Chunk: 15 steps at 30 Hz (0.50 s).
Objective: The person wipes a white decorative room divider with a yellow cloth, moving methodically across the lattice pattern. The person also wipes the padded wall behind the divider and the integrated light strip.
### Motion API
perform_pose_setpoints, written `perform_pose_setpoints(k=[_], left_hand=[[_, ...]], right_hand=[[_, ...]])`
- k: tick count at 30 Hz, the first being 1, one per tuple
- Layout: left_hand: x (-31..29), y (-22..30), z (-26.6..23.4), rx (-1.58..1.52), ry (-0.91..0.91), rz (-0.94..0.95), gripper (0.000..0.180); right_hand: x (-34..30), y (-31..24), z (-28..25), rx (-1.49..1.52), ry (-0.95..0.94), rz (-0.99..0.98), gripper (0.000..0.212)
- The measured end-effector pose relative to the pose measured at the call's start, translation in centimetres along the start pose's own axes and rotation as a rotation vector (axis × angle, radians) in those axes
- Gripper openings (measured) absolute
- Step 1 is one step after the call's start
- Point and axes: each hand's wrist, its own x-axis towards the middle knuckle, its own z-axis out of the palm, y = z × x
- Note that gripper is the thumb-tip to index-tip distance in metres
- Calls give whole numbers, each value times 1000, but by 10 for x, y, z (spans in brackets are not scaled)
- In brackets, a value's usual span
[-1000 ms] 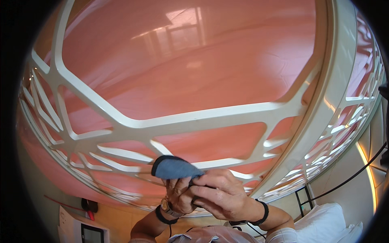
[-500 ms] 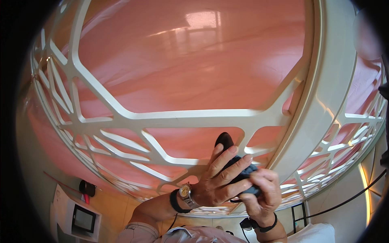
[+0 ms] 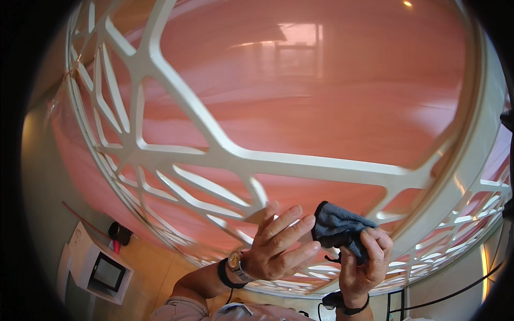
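My right hand [image 3: 369, 262] pinches a dark grey-blue cleaning cloth [image 3: 342, 223] with a black edge, its upper end bunched outward to the left. Fingers spread, my left hand [image 3: 281, 243] hangs just left of the cloth and appears to hold nothing. Beyond both hands stands a white lattice panel [image 3: 321, 168] with irregular angular openings. Glossy pink sheeting [image 3: 321, 107] shows through those openings and reflects a bright window shape.
A thick pale curved frame [image 3: 482, 123] bounds the lattice on the right, with more lattice past it. At lower left are a white box with a dark screen [image 3: 107, 272] and a black cylinder [image 3: 120, 233]. A black cable [image 3: 444, 299] crosses the lower right.
My left hand has come off the cloth and spread its fingers. The cloth, earlier under both hands, now hangs from my right hand alone. The view has shifted, so the lattice appears farther right.
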Motion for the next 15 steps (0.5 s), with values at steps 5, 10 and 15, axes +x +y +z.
perform_pose_setpoints(k=[5, 10, 15], left_hand=[[-32, -40, -68, 53, -3, 44, 35], [-64, -93, -139, 151, 87, 24, 28], [-98, -141, -211, 226, 125, -5, 27]], right_hand=[[-4, -34, 53, -41, -54, 16, 56], [-18, -70, 106, -138, -21, 44, 59], [-44, -107, 174, -160, 5, 8, 55]])
